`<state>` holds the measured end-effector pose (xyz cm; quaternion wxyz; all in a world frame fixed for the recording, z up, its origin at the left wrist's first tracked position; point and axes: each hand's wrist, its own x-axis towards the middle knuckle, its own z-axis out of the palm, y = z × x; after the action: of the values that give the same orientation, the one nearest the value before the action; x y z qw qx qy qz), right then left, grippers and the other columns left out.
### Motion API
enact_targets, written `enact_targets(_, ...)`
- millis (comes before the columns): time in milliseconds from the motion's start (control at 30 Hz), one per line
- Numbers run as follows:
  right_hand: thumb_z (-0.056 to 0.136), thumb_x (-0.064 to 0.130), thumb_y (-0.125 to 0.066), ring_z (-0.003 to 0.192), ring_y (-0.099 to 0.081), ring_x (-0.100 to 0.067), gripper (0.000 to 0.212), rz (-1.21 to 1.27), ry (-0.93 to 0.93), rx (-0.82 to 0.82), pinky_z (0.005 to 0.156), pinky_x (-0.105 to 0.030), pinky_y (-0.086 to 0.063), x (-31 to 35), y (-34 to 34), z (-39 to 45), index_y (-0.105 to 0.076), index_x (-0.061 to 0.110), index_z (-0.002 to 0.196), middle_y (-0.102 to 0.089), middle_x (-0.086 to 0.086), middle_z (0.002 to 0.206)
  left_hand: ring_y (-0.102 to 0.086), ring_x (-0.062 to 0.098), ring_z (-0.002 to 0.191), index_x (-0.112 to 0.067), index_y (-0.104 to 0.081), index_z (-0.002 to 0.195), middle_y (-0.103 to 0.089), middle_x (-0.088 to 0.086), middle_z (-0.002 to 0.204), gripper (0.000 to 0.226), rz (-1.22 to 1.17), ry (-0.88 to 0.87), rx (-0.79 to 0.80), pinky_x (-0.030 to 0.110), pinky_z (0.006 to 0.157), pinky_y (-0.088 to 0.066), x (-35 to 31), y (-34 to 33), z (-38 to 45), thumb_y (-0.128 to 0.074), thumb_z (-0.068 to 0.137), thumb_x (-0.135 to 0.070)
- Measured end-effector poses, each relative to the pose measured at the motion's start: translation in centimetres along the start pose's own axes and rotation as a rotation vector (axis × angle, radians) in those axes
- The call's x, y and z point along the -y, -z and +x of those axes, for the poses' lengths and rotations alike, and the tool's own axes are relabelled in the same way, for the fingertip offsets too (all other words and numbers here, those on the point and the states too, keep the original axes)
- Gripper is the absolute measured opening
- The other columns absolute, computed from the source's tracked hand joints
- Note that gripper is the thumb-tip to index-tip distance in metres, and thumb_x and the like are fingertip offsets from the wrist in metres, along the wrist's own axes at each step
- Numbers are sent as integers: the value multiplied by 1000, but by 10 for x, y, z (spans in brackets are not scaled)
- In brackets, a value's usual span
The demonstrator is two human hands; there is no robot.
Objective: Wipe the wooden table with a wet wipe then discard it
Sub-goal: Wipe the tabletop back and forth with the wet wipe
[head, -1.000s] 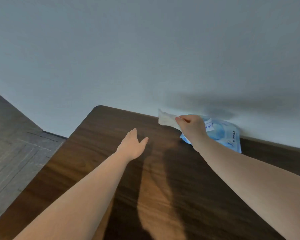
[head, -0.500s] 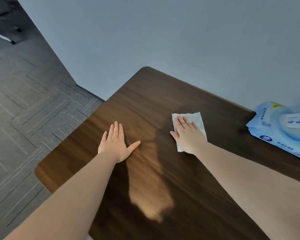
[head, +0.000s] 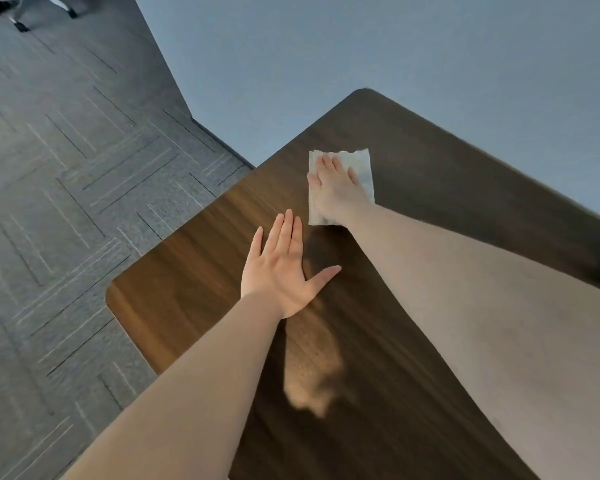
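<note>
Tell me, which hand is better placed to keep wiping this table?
The right hand: it lies flat on the wet wipe. The left hand rests bare on the wooden table.

The bench shows bare dark wood over most of its top. Two things lie in the way near its left side: the left hand, flat on the wood with fingers spread, and just beyond it the right hand, pressed flat on the wet wipe. Only a narrow strip of wood separates the two. Both forearms cross the near half of the top. The wall closes off the far edge, so passage ends there. Past the left edge lies open carpeted floor.
</note>
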<state>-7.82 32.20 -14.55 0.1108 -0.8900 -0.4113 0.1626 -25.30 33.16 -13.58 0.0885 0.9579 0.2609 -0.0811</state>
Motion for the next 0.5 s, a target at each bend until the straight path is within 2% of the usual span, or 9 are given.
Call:
enact_targets(100,103,30,-21,148,-6,-22,52,-74,32,-31,118,-42,-6,15,-4,21,-8,11,150,-9,-7,160,9,18,146,-19,3,149,6,0,159,102,-14,9,-24,44,119,2,0,0,2,-7,72,-85)
enact_targets(300,102,37,-12,148,3,-20,56,-109,-33,-89,118,-39,2,25,-9,24,1,14,152,2,-3,162,6,18,146,-16,-3,149,1,1,160,103,4,-15,-71,44,119,0,2,-1,2,-1,70,-81)
enact_targets(500,101,41,-7,148,6,-19,58,-43,-194,-95,118,-38,7,-3,-7,-9,5,16,151,6,-2,161,10,18,145,-17,5,149,8,1,159,103,18,10,8,44,119,1,1,-1,4,-5,71,-85)
